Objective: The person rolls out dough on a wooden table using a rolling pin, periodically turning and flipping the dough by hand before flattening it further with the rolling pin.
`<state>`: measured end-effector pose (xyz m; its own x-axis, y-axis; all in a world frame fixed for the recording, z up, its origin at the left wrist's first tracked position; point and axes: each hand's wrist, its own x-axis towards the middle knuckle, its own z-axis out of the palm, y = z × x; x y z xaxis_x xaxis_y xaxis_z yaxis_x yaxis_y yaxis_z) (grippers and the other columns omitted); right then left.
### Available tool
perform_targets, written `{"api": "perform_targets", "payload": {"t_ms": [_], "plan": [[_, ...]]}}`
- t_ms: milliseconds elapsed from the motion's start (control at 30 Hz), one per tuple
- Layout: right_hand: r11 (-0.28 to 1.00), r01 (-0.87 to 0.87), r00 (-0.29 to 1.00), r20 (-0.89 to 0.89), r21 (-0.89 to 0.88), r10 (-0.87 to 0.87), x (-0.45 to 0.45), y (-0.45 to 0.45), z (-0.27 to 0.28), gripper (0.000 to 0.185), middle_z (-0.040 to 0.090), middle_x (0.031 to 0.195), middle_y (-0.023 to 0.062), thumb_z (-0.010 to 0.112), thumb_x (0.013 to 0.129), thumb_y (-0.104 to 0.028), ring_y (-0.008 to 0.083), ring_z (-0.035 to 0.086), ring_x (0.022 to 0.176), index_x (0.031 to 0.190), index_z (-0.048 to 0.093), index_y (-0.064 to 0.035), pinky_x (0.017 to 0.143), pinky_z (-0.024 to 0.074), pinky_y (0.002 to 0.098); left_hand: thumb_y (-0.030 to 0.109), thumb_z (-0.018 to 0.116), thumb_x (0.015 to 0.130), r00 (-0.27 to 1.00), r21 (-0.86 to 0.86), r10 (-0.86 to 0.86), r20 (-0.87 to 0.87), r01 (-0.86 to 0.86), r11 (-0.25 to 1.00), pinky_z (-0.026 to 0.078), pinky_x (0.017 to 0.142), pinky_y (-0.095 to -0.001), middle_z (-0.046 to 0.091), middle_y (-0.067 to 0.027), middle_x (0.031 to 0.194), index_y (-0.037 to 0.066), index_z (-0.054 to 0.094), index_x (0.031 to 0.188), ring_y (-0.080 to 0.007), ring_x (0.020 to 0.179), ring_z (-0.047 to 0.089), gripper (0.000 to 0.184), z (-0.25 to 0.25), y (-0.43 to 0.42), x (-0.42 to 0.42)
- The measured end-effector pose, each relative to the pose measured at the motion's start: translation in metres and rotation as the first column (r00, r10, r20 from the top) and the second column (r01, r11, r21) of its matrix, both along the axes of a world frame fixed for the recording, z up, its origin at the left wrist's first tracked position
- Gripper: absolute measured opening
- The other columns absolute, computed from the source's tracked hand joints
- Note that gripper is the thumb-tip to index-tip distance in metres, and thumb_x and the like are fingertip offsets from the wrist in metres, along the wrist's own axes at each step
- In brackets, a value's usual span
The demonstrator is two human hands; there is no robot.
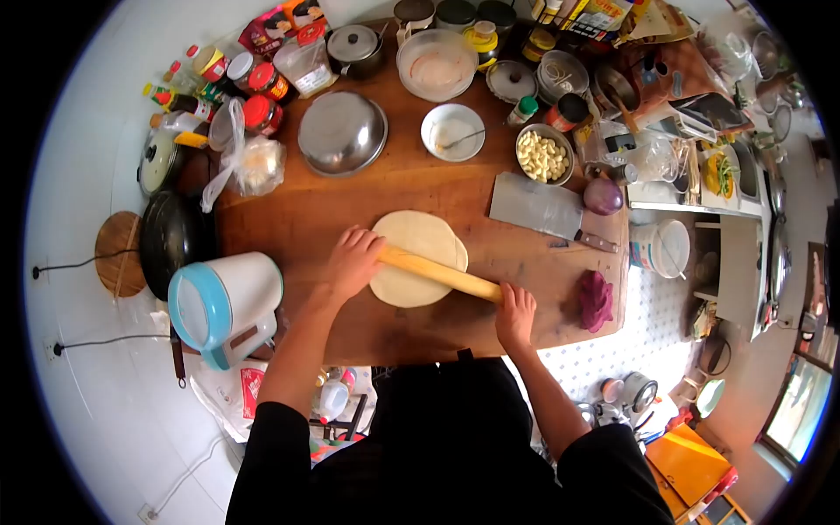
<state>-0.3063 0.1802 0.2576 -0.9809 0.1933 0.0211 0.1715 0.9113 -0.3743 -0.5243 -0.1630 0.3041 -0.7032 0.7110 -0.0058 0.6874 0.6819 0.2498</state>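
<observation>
A flat, roughly round sheet of pale dough (407, 229) lies on the wooden table. Across it, slanting down to the right, is a wooden rolling pin (442, 273). My left hand (355, 259) is wrapped round the pin's left end, at the dough's left edge. At the right end, beyond the dough, the fingers of my right hand (516, 313) close on the pin. The pin covers a strip of the dough.
On the table (332, 206) are a cleaver (535, 206), an onion (603, 197), purple dough (596, 301), a bowl of garlic cloves (542, 156), a white bowl with a spoon (452, 131) and a metal bowl (341, 133). A blue-and-white appliance (226, 302) stands left.
</observation>
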Motion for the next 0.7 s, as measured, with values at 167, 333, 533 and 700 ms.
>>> {"api": "perform_targets", "payload": {"t_ms": [167,333,533,700], "plan": [[0.997,0.073,0.997,0.002,0.014,-0.073,-0.006,-0.013,0.009,0.07,0.06,0.14,0.017,0.067,0.094,-0.037,0.0358,0.053,0.136,0.15,0.049,0.0007,0.122,0.0323,0.0527,0.035,0.069,0.092,0.921,0.234,0.387,-0.038,-0.368,0.9,0.04,0.108,-0.0508,0.066,-0.0099,0.117,0.008,0.067,0.12,-0.0322,0.113,0.059,0.038,-0.028,0.071,-0.012],[0.875,0.445,0.894,-0.143,0.192,-0.424,-0.081,-0.006,-0.016,0.06,0.063,0.136,0.0158,0.059,0.1,-0.034,0.0357,0.059,0.123,0.15,0.051,-0.0023,0.105,0.043,0.0488,0.036,0.069,0.09,0.854,0.241,0.518,-0.041,-0.495,0.835,0.043,0.081,-0.0516,0.06,-0.0112,0.095,0.009,0.059,0.092,-0.035,0.093,0.057,0.029,-0.046,0.122,-0.057],[0.879,0.446,0.895,-0.093,0.171,-0.436,-0.055,-0.037,-0.003,0.036,0.065,0.116,0.0151,0.058,0.099,-0.025,0.0354,0.06,0.104,0.13,0.064,-0.0069,0.089,0.0422,0.0483,0.032,0.069,0.088,0.96,0.077,0.267,-0.085,-0.261,0.962,0.043,0.074,-0.0513,0.059,-0.013,0.089,0.008,0.06,0.088,-0.0344,0.085,0.057,0.025,-0.032,0.092,-0.018],[0.878,0.44,0.898,-0.095,0.186,-0.43,-0.099,-0.009,-0.006,0.02,0.061,0.098,0.0115,0.061,0.096,-0.027,0.0329,0.06,0.095,0.102,0.063,-0.0079,0.082,0.0414,0.0494,0.031,0.066,0.089,0.968,0.104,0.192,-0.16,-0.177,0.979,0.044,0.076,-0.0513,0.062,-0.0091,0.082,0.009,0.064,0.074,-0.0332,0.085,0.059,0.027,-0.045,0.114,-0.055]]}}
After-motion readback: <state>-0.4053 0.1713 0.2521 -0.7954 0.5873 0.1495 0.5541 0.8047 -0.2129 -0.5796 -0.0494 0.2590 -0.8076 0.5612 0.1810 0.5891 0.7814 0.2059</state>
